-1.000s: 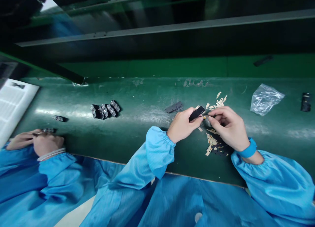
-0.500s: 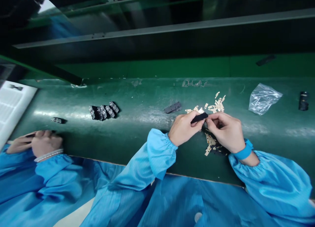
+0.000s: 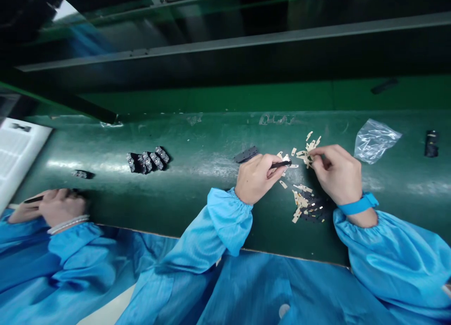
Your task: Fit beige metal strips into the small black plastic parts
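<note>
My left hand (image 3: pixel 256 177) is closed round a small flat black plastic part (image 3: pixel 281 164) that sticks out past my fingers to the right. My right hand (image 3: pixel 334 173) has its fingertips pinched together at the far pile of small beige strips (image 3: pixel 306 151); whether one is between them I cannot make out. A second heap of beige strips mixed with small black pieces (image 3: pixel 306 205) lies on the green table (image 3: pixel 197 184) just below and between my hands.
Another black flat part (image 3: pixel 246 154) lies above my left hand. A cluster of black components (image 3: pixel 148 159) and a single one (image 3: pixel 81 174) sit to the left. A clear plastic bag (image 3: pixel 375 140) and a black piece (image 3: pixel 431 143) lie right. A co-worker's hands (image 3: pixel 52 205) work at far left.
My right hand left the black part and moved up and right to the far pile of beige strips. My left hand stayed put, still holding the black part.
</note>
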Demonstrator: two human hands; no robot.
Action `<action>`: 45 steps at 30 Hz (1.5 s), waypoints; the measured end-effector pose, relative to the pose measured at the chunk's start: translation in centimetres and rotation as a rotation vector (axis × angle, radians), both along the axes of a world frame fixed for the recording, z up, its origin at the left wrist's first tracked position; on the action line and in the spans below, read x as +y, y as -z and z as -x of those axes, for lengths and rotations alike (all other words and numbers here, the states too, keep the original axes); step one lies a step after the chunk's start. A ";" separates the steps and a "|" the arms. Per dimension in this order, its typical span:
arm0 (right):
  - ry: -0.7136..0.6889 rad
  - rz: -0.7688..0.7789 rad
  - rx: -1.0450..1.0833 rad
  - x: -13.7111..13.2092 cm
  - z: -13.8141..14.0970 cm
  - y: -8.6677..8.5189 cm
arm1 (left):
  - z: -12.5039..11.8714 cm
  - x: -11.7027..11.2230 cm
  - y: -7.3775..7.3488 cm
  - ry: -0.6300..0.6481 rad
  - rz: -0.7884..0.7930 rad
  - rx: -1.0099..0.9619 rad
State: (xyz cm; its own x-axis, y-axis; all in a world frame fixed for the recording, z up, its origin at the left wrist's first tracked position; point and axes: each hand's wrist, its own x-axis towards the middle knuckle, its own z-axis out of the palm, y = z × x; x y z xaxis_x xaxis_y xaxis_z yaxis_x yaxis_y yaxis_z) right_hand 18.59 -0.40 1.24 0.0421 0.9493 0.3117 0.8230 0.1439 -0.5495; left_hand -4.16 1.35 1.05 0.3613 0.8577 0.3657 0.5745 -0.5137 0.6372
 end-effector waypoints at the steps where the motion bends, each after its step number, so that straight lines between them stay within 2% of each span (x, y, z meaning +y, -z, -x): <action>1: 0.009 0.005 0.017 -0.2 0.0 -0.2 | 0.0 0.0 0.0 0.005 0.001 0.009; 4: 0.030 0.128 0.236 -0.8 0.2 -1.0 | 0.1 0.1 -0.1 0.025 -0.006 0.038; 9: -0.200 0.759 0.854 -1.3 0.9 -1.8 | 0.5 0.2 0.1 0.085 -0.124 0.054; 12: -0.191 0.868 1.045 -1.3 1.3 -1.7 | 0.7 0.3 0.3 0.092 -0.135 0.075; 17: -0.152 0.864 1.106 -1.3 1.7 -1.6 | 0.6 0.3 0.2 0.124 -0.090 0.084; 19: -0.117 0.818 1.088 -1.3 1.7 -1.6 | 0.5 0.3 0.0 0.129 -0.016 0.063; 23: 0.006 0.555 0.885 -1.4 1.7 -1.7 | 0.2 0.3 -0.5 0.104 0.385 -0.043; 26: 0.035 0.432 0.738 -1.5 1.8 -1.5 | 0.1 0.3 -0.6 0.155 0.681 -0.124; 29: 0.020 0.406 0.671 -1.7 2.0 -1.1 | -0.2 0.3 -0.5 0.206 0.828 -0.190; 34: 0.056 0.352 0.608 -2.1 2.6 -0.4 | -1.0 0.3 -0.3 0.195 1.035 -0.469; 39: 0.083 0.315 0.635 -2.3 3.0 -0.1 | -1.5 0.1 -0.2 0.155 1.093 -0.667; 45: 0.068 0.281 0.616 -2.3 3.2 -0.1 | -1.7 -0.2 -0.1 0.142 1.085 -0.706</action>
State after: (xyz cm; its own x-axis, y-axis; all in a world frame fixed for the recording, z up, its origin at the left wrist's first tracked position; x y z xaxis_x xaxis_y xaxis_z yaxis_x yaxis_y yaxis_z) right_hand 15.39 -2.74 1.33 0.1951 0.9797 -0.0466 0.3496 -0.1138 -0.9300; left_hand -2.44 1.19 1.18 0.4884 0.8044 -0.3382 -0.0700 0.4225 0.9037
